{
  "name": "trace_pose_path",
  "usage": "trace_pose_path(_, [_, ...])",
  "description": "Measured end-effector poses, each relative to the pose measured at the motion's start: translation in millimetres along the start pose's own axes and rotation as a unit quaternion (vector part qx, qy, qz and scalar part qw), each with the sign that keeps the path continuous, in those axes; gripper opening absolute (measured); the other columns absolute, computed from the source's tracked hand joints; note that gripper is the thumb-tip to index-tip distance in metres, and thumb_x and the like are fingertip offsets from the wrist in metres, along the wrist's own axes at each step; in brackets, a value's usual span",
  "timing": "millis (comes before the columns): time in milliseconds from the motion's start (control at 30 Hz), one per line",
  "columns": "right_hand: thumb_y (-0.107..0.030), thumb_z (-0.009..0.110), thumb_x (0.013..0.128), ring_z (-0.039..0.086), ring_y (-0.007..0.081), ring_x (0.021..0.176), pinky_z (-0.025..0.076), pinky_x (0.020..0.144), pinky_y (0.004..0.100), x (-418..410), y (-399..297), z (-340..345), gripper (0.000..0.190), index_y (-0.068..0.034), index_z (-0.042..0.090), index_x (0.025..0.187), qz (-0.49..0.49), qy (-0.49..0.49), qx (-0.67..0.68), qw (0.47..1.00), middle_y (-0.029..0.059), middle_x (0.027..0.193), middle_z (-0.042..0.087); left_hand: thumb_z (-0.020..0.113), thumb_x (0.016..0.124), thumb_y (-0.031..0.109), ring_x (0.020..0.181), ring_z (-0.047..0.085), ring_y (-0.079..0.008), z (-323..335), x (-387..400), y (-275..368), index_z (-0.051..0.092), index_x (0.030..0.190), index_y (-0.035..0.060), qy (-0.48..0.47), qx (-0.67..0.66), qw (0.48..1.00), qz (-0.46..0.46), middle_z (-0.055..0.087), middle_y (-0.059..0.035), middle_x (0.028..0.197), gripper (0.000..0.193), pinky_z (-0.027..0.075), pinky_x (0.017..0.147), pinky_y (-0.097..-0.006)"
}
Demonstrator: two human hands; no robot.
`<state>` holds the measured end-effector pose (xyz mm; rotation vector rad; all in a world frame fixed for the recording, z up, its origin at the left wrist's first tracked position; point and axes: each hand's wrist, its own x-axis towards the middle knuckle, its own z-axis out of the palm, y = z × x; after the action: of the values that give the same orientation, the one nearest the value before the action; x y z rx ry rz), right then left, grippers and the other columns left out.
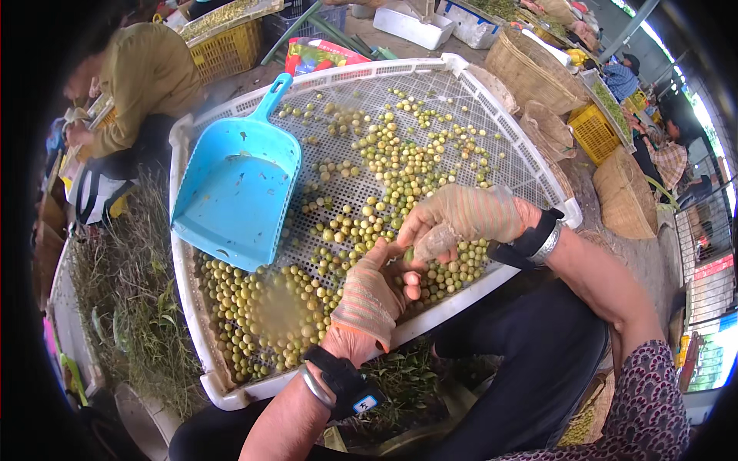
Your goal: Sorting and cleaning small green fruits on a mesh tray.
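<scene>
Many small round yellow-green fruits point(398, 167) lie spread over a white plastic mesh tray point(496, 118) in front of me, piled thickest along its near left side. Both hands wear striped fingerless fabric gloves and meet above the near edge. My right hand point(461, 222), its thumb wrapped, pinches what looks like a green fruit point(409, 254). Against those fingertips rest the curled fingers of my left hand point(372, 291); whether they grip anything is hidden. A blue plastic dustpan point(236, 178) lies on the tray's left part, with bits of leaf in it.
Cut leafy stems point(132, 288) are heaped left of the tray. A person in a brown top point(150, 86) sits beyond them. Woven baskets point(536, 69) and a yellow crate point(594, 133) stand at the right. At the back are a white foam box point(412, 26) and a red printed bag point(323, 55).
</scene>
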<state>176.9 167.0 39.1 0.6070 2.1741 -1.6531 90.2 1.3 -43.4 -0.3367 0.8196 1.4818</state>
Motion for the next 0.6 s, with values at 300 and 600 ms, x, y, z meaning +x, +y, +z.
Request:
trace_pose_path(300, [-0.024, 0.059, 0.086, 0.059, 0.0302, 0.106, 0.047, 0.091, 0.0376, 55, 84, -42, 0.030, -0.014, 0.066, 0.113, -0.028, 0.283, -0.429, 0.857, 0.0132, 0.117, 0.061, 0.047, 0.099, 0.032, 0.048, 0.041, -0.0098, -8, -3, 17, 0.055, 0.093, 0.0079, -0.003, 0.097, 0.993, 0.069, 0.053, 0.0008, 0.065, 0.027, 0.031, 0.041, -0.0256])
trace_pose_path(600, [-0.030, 0.059, 0.085, 0.056, 0.0303, 0.111, 0.043, 0.098, 0.0389, 76, 61, -34, 0.032, -0.011, 0.067, 0.110, -0.093, 0.287, -0.399, 0.866, 0.0136, 0.113, 0.064, 0.049, 0.096, 0.022, 0.049, 0.043, -0.0075, -31, 12, 73, 0.055, 0.093, 0.0084, 0.090, 0.086, 0.979, 0.162, 0.055, 0.0012, 0.066, 0.015, 0.031, 0.041, -0.0221])
